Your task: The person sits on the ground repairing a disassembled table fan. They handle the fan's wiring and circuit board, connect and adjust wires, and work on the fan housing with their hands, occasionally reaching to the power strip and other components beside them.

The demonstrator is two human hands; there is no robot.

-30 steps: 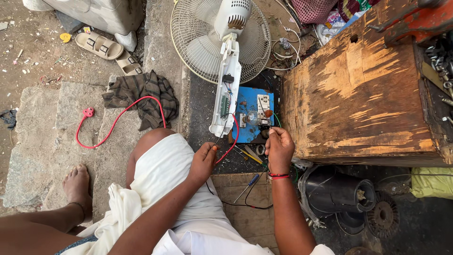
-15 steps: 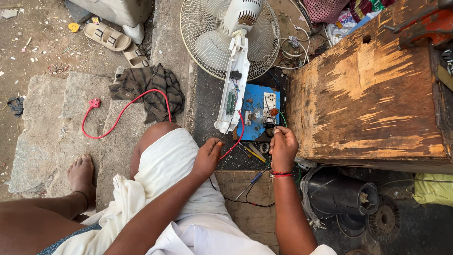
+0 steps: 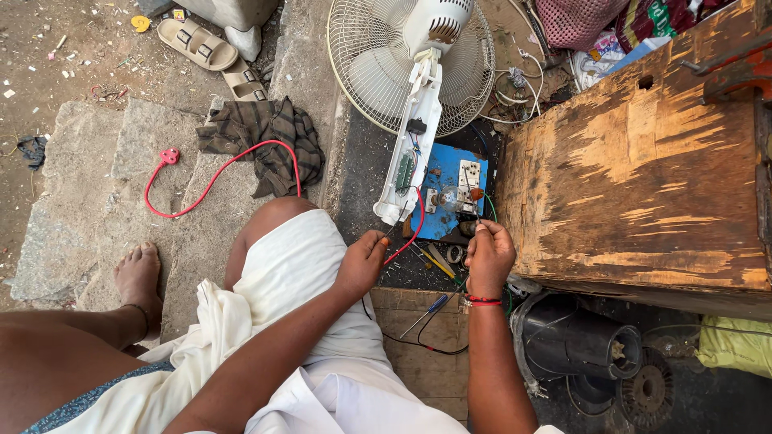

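Stone floor: opened fan stand [image 3: 418, 137] lies just beyond left hand [image 3: 363, 261]

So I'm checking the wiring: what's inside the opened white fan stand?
Inside the fan stand: a small green circuit board, a black part and thin wires. Anything deeper is hidden by the casing.

Thin wires [image 3: 400, 229] pinched taut, running to opened white fan stand [image 3: 414, 137].
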